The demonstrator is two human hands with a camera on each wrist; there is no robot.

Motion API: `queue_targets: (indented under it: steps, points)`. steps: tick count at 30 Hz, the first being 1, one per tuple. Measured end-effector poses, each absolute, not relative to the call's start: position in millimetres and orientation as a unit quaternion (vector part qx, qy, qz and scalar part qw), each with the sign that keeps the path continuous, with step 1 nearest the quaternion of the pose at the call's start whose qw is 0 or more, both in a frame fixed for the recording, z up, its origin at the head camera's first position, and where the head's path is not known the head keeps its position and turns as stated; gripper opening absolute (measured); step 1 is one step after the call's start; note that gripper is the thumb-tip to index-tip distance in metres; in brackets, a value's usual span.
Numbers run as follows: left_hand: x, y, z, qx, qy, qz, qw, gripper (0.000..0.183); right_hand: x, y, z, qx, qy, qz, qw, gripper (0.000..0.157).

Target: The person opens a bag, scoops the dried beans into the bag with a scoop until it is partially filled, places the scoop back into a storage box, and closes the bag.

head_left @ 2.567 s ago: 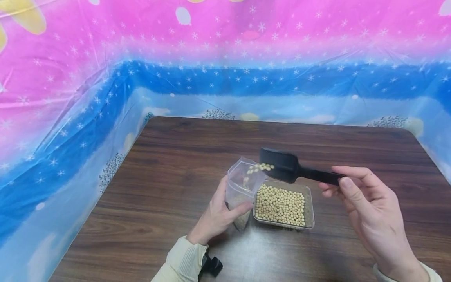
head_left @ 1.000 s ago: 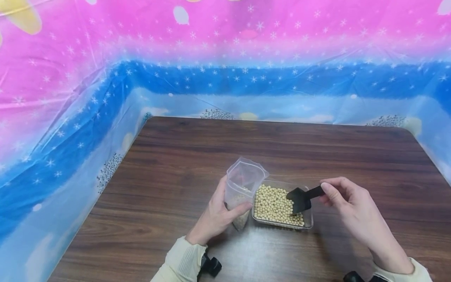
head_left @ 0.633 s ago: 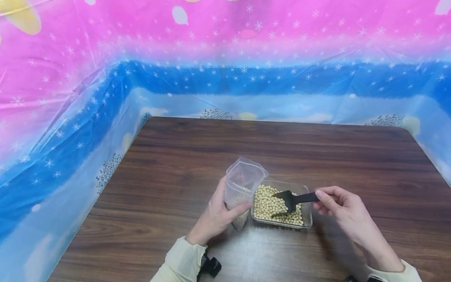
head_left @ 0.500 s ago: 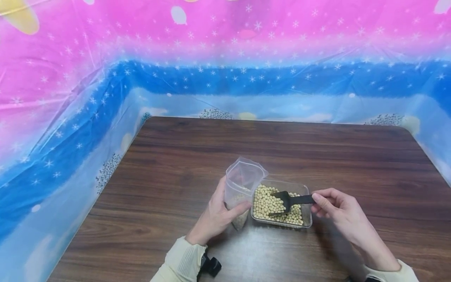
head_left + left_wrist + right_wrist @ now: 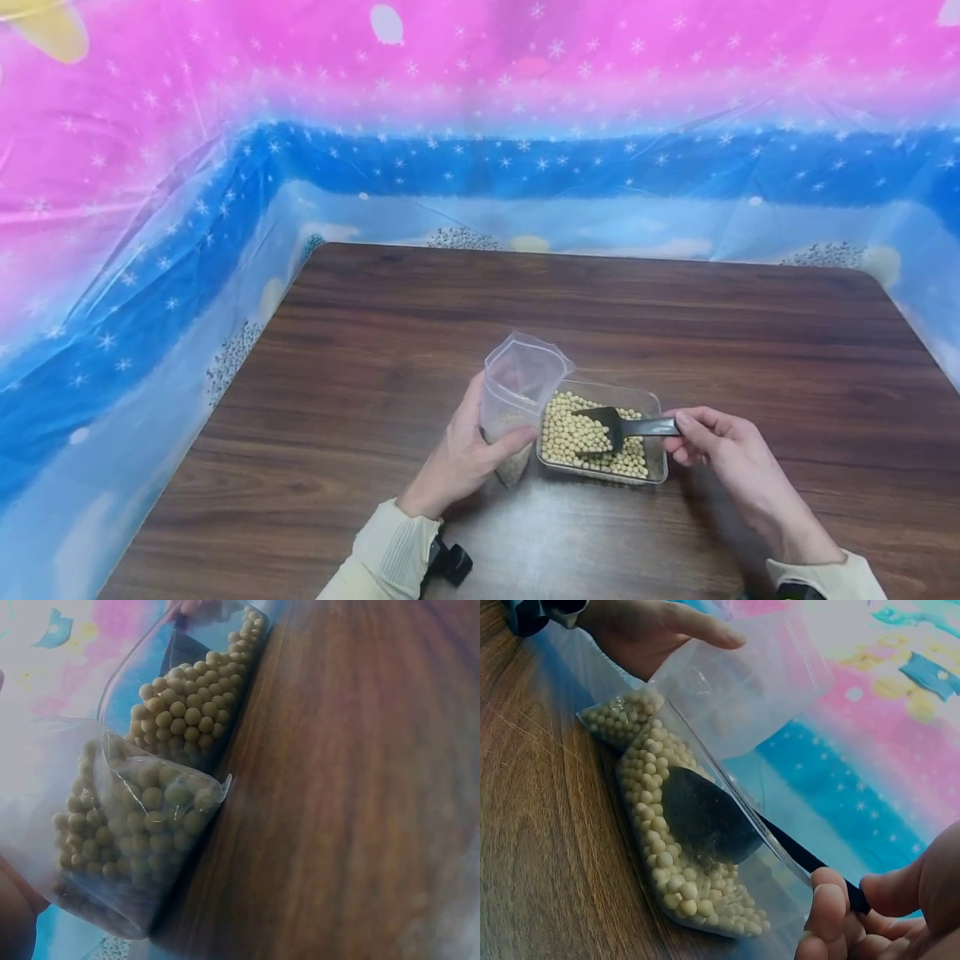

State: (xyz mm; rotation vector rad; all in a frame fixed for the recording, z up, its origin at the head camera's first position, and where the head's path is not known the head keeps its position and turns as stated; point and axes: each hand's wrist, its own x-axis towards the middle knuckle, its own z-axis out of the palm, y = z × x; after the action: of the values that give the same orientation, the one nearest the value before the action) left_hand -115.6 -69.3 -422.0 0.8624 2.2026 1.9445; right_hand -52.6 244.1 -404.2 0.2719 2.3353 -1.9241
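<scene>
Head cam: bright, fairly even lt; cloth (image 5: 600, 92) vivid, pale glare on table (image 5: 558, 537) nr bottom ctr, soft shadow by R grip (image 5: 727, 446). L wrist cam: dimmer, hazy; top L washed out, table grain blurred, small glints on bag (image 5: 142, 817). R wrist cam: dim fg, bright bkgd; scoop (image 5: 705, 814) v. dark, cloth pale top R, R grip slightly soft.

table (image 5: 360, 333): brown wood grain | backdrop (image 5: 480, 171): pink and blue, snowflake-printed, behind table
</scene>
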Motion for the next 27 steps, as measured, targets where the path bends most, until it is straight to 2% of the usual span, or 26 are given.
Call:
queue_targets:
  steps: [9, 13, 18, 27]
  points:
    - [-116.0, -69.4, -422.0, 0.28, 0.715, 0.639, 0.045, 0.077, -56.5, 257.1, -407.8, 0.112, 0.728, -0.673, 0.075, 0.044]
    - [-116.2, -69.2, -421.5, 0.283, 0.713, 0.64, 0.043, 0.078, -55.6, 262.4, -410.7, 0.091, 0.686, -0.718, 0.08, 0.035]
    - [-116.0, -69.7, -421.8, 0.289, 0.714, 0.637, 0.037, 0.078, -53.2, 267.6, -408.2, 0.053, 0.629, -0.773, 0.066, 0.022]
    - [-115.5, -69.6, -422.1, 0.284, 0.713, 0.64, 0.043, 0.077, -52.0, 275.5, -392.5, 0.011, 0.512, -0.859, 0.023, 0.027]
